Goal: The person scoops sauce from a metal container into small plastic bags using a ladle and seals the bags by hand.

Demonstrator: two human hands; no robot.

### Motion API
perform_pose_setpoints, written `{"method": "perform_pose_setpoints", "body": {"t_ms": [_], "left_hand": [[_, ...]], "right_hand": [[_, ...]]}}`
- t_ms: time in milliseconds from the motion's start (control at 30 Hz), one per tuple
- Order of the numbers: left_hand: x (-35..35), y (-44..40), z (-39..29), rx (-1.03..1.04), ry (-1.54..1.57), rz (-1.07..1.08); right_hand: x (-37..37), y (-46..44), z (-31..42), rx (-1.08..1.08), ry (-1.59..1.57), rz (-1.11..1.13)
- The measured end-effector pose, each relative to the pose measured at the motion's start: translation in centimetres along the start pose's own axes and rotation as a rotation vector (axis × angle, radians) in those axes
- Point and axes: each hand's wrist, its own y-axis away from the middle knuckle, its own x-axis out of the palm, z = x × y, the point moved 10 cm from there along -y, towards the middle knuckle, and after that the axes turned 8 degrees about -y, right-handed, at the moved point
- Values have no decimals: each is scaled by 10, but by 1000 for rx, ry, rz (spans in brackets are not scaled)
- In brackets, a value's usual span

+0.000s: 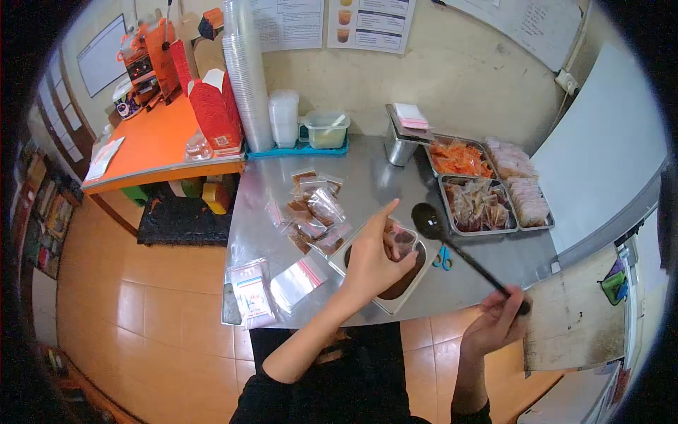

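Observation:
My left hand (367, 261) is above a metal pan (393, 305) of dark brown sauce (404, 284), its fingers closed around a small clear plastic bag (402, 242). The hand hides part of both the bag and the pan. At the right, my right hand (494, 323) grips the end of a long black spoon (462, 254), whose bowl points up and away, beside the bag. Left of the pan lies a heap of filled zip bags (311, 215) with brown contents. Nearer the front edge are flat zip bags (298, 283) and a pack of bags (251, 293).
Blue-handled scissors (443, 258) lie right of the pan. Trays of orange shreds (460, 159) and bagged food (480, 205) stand at the back right. Tall stacked cups (247, 78) and a lidded tub (328, 131) sit on a blue tray (296, 151). An orange table (152, 138) adjoins left.

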Motion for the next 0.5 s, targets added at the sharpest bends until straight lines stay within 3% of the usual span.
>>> {"method": "perform_pose_setpoints", "body": {"t_ms": [67,100,333,400,433,500], "left_hand": [[0,-2,13,-85,141,82],[4,-2,23,-172,285,164],[-8,-13,38,-314,601,371],[-12,-13,38,-320,585,390],[-13,-13,39,-317,592,395],[-11,-11,37,-316,599,407]], "right_hand": [[-33,3,-50,372,-210,-421],[-33,8,-63,473,-314,-449],[-47,64,-135,783,-366,-244],[-45,63,-144,820,-75,-148],[-37,57,-140,821,-78,-154],[12,14,-52,-53,893,142]]}}
